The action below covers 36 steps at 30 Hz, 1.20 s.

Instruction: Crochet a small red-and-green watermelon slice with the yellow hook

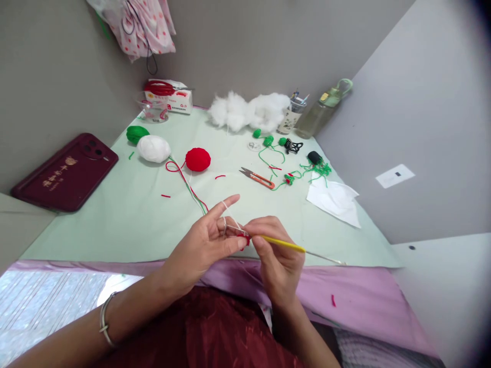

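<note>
Pale green table cover (pixel 126 214) is seen from the head view, with the red yarn ball (pixel 198 159) lying well beyond the hands. Just nearer than that ball, the left hand (pixel 203 245) is closed on a small red crochet piece (pixel 245 239), its index finger raised with white yarn (pixel 230 217) looped over it. Touching it, the right hand (pixel 274 250) is pinched shut on the yellow crochet hook (pixel 284 244); the piece is judged soft, light and easily unravelled, best held at its edge.

The mat (pixel 126 214) is pale green. On it lie a red ball (pixel 198 159), a white ball (pixel 154 148) and a green ball (pixel 137 134). The hook (pixel 284 245) has a yellow handle. The snips (pixel 258 178) are orange; the phone (pixel 65 173) is maroon.
</note>
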### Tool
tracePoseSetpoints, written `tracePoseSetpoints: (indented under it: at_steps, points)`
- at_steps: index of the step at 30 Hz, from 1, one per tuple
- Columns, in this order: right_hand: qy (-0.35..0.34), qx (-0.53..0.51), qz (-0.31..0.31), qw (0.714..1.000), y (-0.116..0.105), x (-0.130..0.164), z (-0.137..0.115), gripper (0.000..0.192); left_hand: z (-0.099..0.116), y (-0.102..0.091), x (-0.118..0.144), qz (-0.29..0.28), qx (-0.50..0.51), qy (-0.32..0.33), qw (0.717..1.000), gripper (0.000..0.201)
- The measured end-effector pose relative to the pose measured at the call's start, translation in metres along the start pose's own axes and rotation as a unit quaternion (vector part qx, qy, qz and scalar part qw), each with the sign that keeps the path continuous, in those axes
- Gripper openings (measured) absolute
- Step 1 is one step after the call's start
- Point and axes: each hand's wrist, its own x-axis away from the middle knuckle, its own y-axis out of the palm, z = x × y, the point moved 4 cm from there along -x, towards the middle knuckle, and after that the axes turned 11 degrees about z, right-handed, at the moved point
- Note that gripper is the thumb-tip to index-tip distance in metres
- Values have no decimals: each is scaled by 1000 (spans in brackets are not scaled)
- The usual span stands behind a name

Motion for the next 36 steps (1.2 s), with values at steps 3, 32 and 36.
tracePoseSetpoints:
  at_steps: [3,32,36]
  points:
    - [-112,117,48,986,1,10,-4,42,-1,0,-1,16,12,13,1000,95]
    - [178,-198,46,963,-2,-5,14,13,0,-8,-1,-3,33,25,999,43]
    - [207,-257,50,943,-2,-7,16,16,0,-9,-1,-12,16,29,999,40]
